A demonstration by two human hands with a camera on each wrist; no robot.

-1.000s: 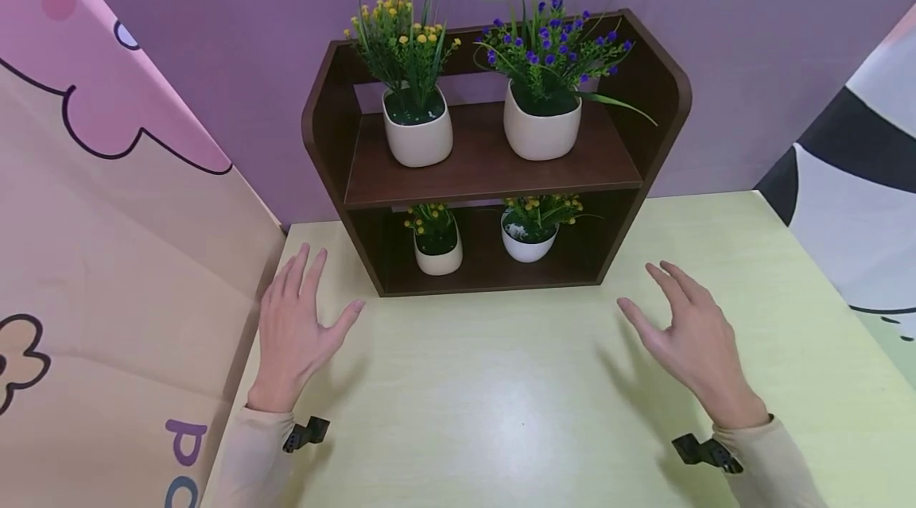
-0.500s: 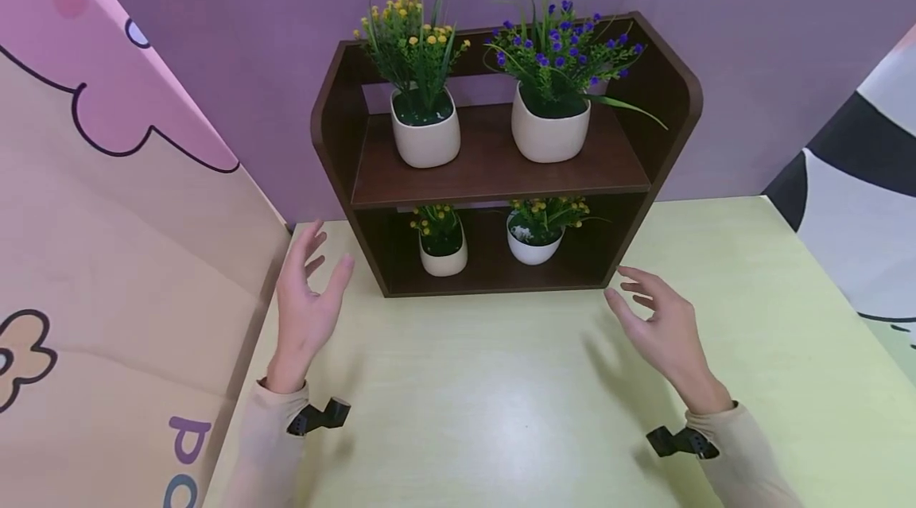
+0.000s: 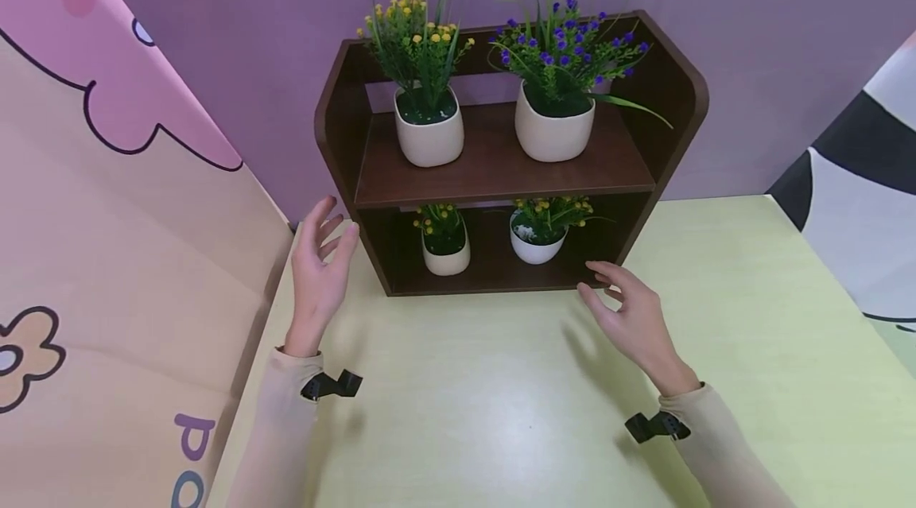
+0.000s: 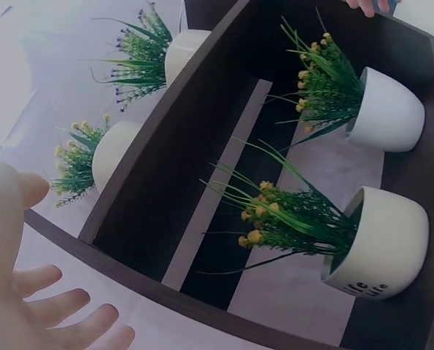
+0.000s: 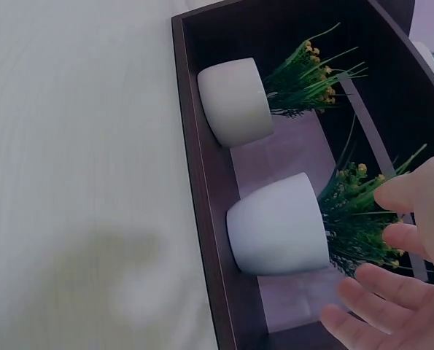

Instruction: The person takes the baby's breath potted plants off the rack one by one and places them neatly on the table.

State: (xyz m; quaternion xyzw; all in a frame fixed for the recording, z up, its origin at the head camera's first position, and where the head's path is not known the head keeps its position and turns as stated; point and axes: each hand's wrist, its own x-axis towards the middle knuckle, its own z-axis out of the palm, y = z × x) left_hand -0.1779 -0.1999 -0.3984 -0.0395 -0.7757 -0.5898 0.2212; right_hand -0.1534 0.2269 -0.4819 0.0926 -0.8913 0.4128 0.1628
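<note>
A dark brown two-tier shelf (image 3: pixel 501 190) stands at the back of the table. On its upper board are a white pot of yellow flowers (image 3: pixel 429 138) and a white pot of purple flowers (image 3: pixel 554 134). The lower board bears a cream pot (image 3: pixel 447 260) and a round white pot (image 3: pixel 537 251), both with yellow flowers. My left hand (image 3: pixel 320 277) is raised beside the shelf's left side, fingers loosely bent and holding nothing. My right hand (image 3: pixel 630 313) hovers before the lower right corner, thumb and fingers spread apart, also holding nothing.
The pale yellow table (image 3: pixel 472 397) extends in front of the shelf and to its right. A purple cloth backdrop (image 3: pixel 272 55) hangs behind, and a printed cloth (image 3: pixel 143 254) borders the left side. Each sleeve carries a small black wrist camera (image 3: pixel 332 385).
Both hands have moved: the left forward and slightly right toward the shelf's side, the right leftward to the lower right corner. The pots stay in place on the shelf; the head view shifts slightly.
</note>
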